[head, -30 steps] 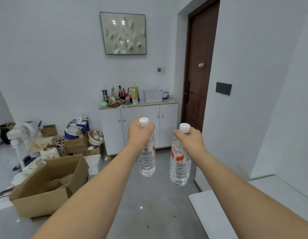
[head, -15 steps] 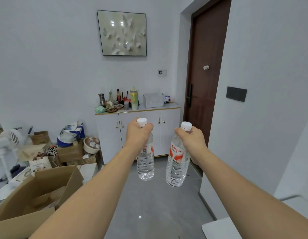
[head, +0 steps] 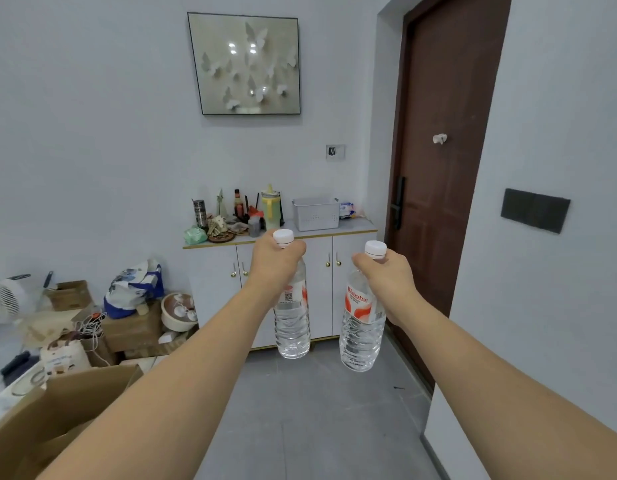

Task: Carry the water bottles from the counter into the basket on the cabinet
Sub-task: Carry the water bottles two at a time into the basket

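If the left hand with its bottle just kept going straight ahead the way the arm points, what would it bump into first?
Probably the white cabinet: the left hand lines up with its top edge and doors, with only bare floor between. Depth is hard to judge; the basket sits slightly right of that line.

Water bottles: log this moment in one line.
left hand: holds bottle | right hand: holds bottle | basket: ahead on cabinet

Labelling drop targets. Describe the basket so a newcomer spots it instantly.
Find the white two-door cabinet against the far wall, left of the brown door. On its top, right of the cluttered jars, stands the pale grey rectangular plastic basket: the only open-topped, perforated box there.
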